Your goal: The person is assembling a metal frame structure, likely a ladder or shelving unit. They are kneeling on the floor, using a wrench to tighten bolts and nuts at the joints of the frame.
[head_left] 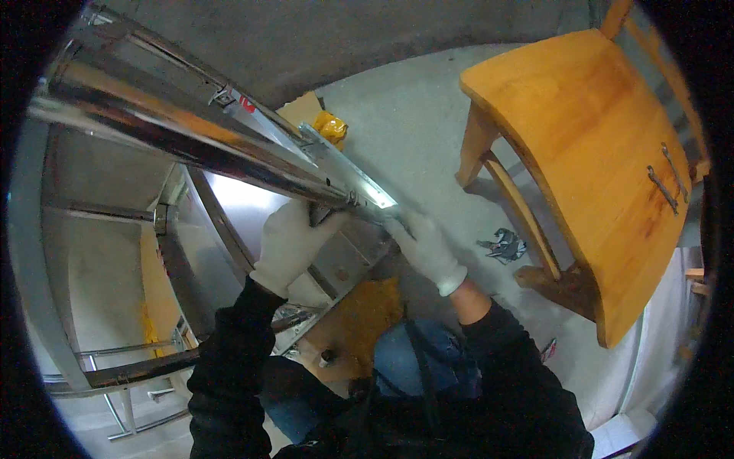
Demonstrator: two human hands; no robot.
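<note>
A shiny metal frame with long tubular legs [191, 130] lies tipped over, reaching from the upper left toward the middle. My left hand [287, 241], in a white glove, is closed at the near end of the tube, its thumb and forefinger by a small dark part I cannot make out. My right hand [427, 251], also gloved in white, pinches the end of the same leg from the right; some of its fingertips are hidden behind the metal. Next to the tube runs a flat bright metal strip [355, 176]. Under my hands a metal panel [348, 256] forms part of the frame.
On the right stands a yellow wooden chair [569, 153] with two thin dark metal pieces [663, 190] on its seat. Crumpled foil-like wrapping [505, 245] is on the floor. A yellow packet [330, 126] lies beyond the frame. Brown cardboard [355, 325] is by my knees.
</note>
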